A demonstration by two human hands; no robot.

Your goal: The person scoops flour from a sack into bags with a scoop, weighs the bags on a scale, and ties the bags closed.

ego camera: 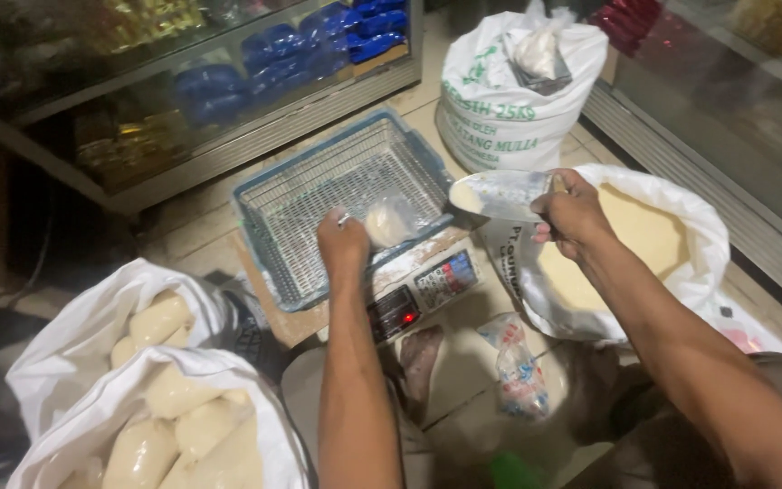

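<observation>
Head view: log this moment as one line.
left hand: holds clear bag over basket | right hand: holds metal scoop at bag | open sack beneath

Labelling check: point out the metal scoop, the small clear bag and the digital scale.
metal scoop (498, 193), head view, on the blade's flat side.
small clear bag (389, 222), head view, on its powder-filled bottom.
digital scale (425, 285), head view, on the front display panel.

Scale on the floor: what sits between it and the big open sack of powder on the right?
In the head view, nothing separate lies between the scale and the open sack. The sack's white side presses close against the scale's edge; a metal scoop hangs above.
</observation>
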